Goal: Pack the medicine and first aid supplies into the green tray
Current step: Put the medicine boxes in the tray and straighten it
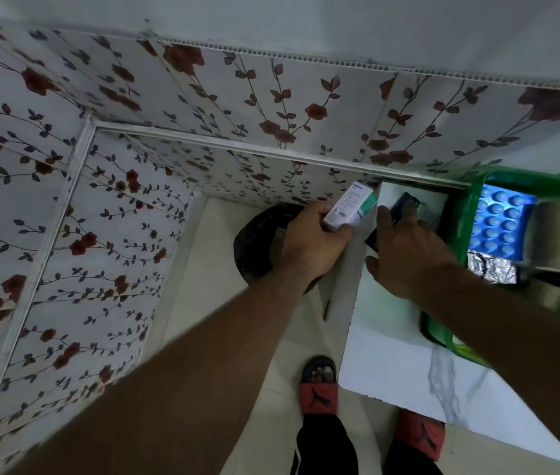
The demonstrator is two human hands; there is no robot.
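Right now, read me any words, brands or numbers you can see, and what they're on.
Nothing reads clearly.
Medicine box in the left hand: blue print, too blurred to read.
Dark packet under the right hand: too blurred.
Blue blister pack in the green tray: no lettering shows.
Red slipper: black animal logo, no words.

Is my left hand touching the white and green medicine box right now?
Touching. The head view shows the left hand gripping the medicine box by its lower end.
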